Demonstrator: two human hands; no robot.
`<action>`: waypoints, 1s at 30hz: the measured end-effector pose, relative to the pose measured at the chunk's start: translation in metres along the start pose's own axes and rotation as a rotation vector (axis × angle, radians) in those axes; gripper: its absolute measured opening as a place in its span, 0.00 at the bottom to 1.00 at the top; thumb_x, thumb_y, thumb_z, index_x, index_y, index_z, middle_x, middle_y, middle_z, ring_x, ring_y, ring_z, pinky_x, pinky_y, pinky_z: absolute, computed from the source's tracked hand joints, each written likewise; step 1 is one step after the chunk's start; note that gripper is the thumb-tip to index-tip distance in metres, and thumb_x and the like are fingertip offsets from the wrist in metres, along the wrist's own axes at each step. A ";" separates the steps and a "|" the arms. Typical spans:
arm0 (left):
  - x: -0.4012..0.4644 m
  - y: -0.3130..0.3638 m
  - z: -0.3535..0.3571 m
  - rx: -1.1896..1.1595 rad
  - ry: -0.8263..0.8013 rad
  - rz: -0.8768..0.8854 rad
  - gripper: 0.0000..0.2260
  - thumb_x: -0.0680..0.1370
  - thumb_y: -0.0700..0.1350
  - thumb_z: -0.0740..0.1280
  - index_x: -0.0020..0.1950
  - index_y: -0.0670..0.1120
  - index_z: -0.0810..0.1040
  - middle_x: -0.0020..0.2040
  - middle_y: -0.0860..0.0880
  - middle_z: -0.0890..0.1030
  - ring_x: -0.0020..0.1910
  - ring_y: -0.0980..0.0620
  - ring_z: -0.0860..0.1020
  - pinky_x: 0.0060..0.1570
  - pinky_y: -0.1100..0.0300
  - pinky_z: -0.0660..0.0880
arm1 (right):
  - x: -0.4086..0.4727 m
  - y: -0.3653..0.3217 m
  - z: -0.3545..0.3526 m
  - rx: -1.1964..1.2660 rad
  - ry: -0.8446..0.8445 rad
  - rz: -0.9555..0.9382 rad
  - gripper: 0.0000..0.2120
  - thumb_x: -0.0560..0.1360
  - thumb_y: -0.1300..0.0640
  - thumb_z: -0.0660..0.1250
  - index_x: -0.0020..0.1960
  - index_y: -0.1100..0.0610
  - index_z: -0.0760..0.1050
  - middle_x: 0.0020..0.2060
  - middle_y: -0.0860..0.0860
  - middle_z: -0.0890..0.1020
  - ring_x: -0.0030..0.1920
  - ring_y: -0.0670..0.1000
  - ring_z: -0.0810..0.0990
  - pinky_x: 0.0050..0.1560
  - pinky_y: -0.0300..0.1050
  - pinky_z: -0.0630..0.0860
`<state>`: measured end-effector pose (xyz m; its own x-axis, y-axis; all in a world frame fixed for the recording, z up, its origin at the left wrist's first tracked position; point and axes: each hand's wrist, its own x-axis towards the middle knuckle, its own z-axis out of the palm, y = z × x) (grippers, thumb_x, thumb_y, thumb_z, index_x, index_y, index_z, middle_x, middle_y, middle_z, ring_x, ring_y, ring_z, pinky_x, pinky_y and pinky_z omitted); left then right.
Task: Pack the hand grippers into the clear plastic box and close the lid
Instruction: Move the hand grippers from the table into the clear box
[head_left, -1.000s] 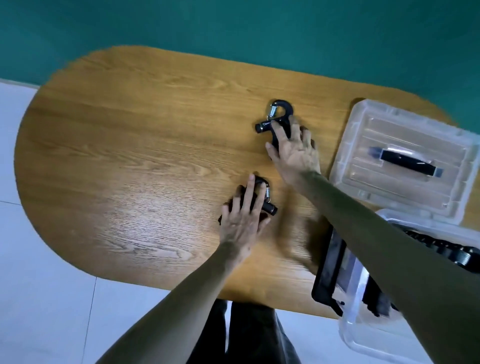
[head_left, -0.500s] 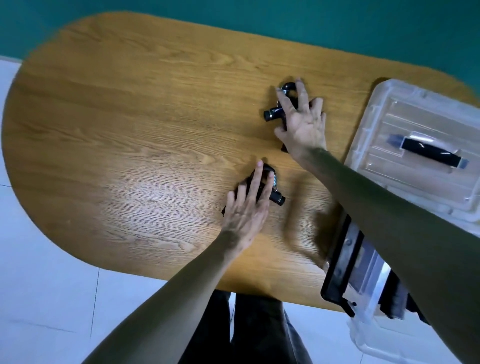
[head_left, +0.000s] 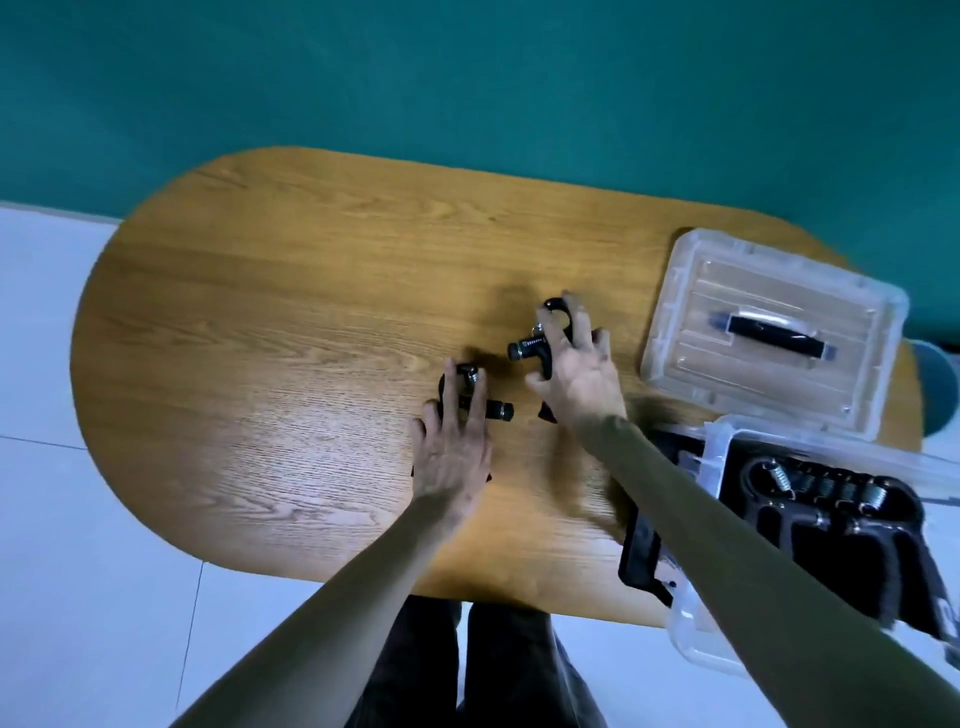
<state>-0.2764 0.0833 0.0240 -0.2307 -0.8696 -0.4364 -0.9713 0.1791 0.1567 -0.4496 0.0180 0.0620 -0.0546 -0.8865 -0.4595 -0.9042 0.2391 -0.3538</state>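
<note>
Two black hand grippers lie loose on the wooden table. My left hand rests on the nearer hand gripper, its fingers laid fairly straight over it. My right hand grips the farther hand gripper, thumb on one side of the handle and fingers over the other. The clear plastic box stands open at the table's front right corner, my right forearm crossing over it. Several black hand grippers lie inside it. Its clear lid, with a black handle, lies flat behind the box.
A black latch hangs on the box's left side. The box overhangs the table's front edge. Behind the table is a teal wall, and a round teal seat shows at the far right. My legs are below the front edge.
The view has shifted. My right hand's thumb and fingers have closed round the farther hand gripper. My left hand still lies on the nearer one.
</note>
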 end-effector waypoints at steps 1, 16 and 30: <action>-0.002 -0.001 -0.004 -0.013 0.017 -0.019 0.30 0.85 0.51 0.52 0.83 0.49 0.40 0.82 0.39 0.39 0.57 0.41 0.69 0.56 0.47 0.71 | -0.011 0.001 0.005 -0.037 -0.013 -0.027 0.39 0.76 0.52 0.68 0.80 0.48 0.52 0.80 0.53 0.48 0.67 0.65 0.65 0.62 0.57 0.73; -0.084 0.021 -0.094 -0.168 0.230 -0.034 0.29 0.83 0.50 0.59 0.83 0.49 0.54 0.82 0.37 0.49 0.50 0.43 0.69 0.48 0.49 0.70 | -0.161 -0.046 -0.058 0.063 0.167 0.110 0.36 0.78 0.53 0.65 0.81 0.48 0.51 0.81 0.48 0.42 0.68 0.66 0.65 0.64 0.57 0.71; -0.112 0.139 -0.108 -0.240 0.313 0.176 0.30 0.83 0.48 0.61 0.83 0.51 0.52 0.83 0.39 0.47 0.50 0.46 0.70 0.51 0.49 0.73 | -0.250 0.043 -0.057 0.186 0.484 0.250 0.35 0.74 0.57 0.71 0.78 0.59 0.62 0.79 0.54 0.58 0.66 0.64 0.72 0.64 0.58 0.72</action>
<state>-0.3791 0.1557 0.1907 -0.3268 -0.9397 -0.1005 -0.8692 0.2571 0.4224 -0.4992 0.2275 0.2077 -0.4844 -0.8639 -0.1383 -0.7516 0.4918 -0.4395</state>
